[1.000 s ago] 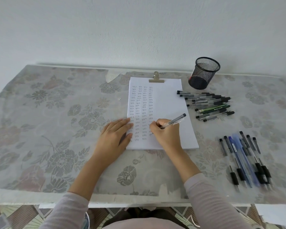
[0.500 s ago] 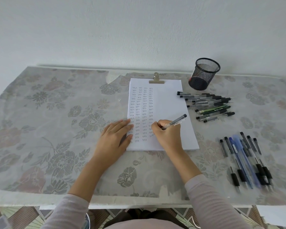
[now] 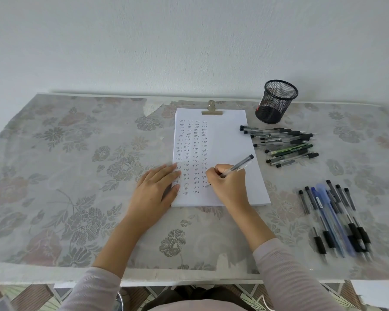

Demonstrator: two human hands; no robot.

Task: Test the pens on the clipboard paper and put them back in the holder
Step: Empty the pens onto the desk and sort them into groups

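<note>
White clipboard paper (image 3: pixel 229 142) lies at the table's middle under a brass clip (image 3: pixel 212 110), with columns of small pen marks down its left half. My right hand (image 3: pixel 229 184) grips a clear pen (image 3: pixel 239 165) with a dark cap end, its tip on the paper near the bottom of the fourth column. My left hand (image 3: pixel 154 193) lies flat, fingers apart, pressing the paper's lower left edge. The black mesh holder (image 3: pixel 276 101) stands upright at the back right; it looks empty.
Several pens (image 3: pixel 283 144) lie in a pile right of the paper, below the holder. Several more pens (image 3: pixel 332 216), black and blue, lie at the front right. A floral cloth (image 3: pixel 65 176) covers the table, with a wall behind.
My right hand has crept slightly down and right while marking the paper. The left hand has stayed put. The camera has tilted a little.
</note>
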